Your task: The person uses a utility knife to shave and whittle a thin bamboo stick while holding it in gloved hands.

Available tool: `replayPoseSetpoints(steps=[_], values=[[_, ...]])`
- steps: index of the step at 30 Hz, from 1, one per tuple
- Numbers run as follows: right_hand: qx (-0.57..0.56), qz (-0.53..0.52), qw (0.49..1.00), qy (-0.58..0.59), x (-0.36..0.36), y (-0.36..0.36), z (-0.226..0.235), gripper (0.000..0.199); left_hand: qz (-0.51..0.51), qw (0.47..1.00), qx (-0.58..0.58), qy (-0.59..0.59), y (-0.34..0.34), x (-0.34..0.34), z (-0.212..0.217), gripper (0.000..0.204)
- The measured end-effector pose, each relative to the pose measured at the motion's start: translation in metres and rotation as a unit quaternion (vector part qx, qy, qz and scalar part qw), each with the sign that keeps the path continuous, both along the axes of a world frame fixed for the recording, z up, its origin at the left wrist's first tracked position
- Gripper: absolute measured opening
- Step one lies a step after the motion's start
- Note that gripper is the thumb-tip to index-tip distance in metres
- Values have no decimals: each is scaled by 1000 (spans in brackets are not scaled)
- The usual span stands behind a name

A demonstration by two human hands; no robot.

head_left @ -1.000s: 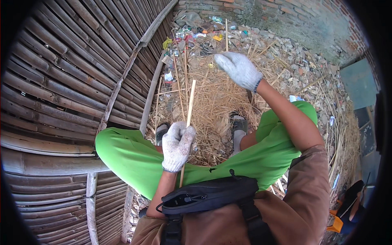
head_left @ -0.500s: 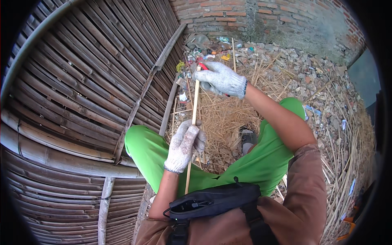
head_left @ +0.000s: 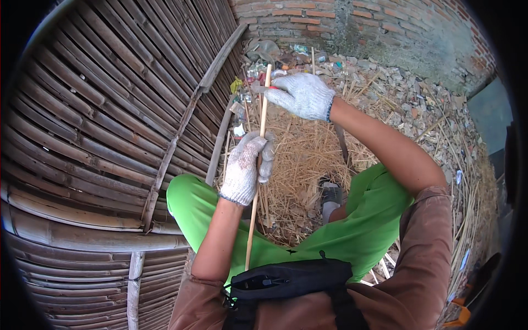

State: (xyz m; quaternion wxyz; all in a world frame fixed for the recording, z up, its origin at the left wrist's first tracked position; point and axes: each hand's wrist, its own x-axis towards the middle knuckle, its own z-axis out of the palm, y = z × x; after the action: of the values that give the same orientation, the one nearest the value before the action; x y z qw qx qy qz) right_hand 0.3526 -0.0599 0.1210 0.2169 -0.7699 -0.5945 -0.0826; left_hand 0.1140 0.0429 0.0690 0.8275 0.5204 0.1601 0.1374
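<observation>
A long pale bamboo strip (head_left: 265,104) runs upright in front of me, its lower end down by my lap. My left hand (head_left: 242,165), in a soiled whitish knit glove, is wrapped round the strip near its middle. Higher up, my gloved right hand (head_left: 306,94) is closed on a red-handled knife (head_left: 273,87); what looks like its grey blade sticks out left across the strip's upper part. Most of the handle is hidden in the glove.
A bamboo-slat wall (head_left: 110,110) rises on the left, a brick wall (head_left: 297,19) at the back. Straw-like shavings (head_left: 297,165) cover the ground between my legs. Rubble (head_left: 407,104) and litter lie beyond. A black waist bag (head_left: 291,279) sits on my lap.
My left hand has moved up along with the strip, whose top now stands above my right hand. My right hand has turned slightly, and its elbow has moved outward to the right.
</observation>
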Motion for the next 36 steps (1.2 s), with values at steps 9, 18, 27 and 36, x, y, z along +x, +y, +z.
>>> replayPoseSetpoints(steps=[9, 18, 27, 36], values=[[-86, 19, 996, 30, -2, 8, -54, 60, 38, 992, 34, 118, -4, 4, -22, 30], [-104, 4, 994, -13, 11, 14, -44, 64, 43, 992, 24, 120, 1, 12, -23, 29], [31, -83, 996, -15, 52, -13, -24, 68, 43, 992, -1, 119, -1, 10, -22, 25], [-61, 2, 998, 24, 5, 1, -48, 60, 49, 990, 29, 129, -6, 12, -19, 26]])
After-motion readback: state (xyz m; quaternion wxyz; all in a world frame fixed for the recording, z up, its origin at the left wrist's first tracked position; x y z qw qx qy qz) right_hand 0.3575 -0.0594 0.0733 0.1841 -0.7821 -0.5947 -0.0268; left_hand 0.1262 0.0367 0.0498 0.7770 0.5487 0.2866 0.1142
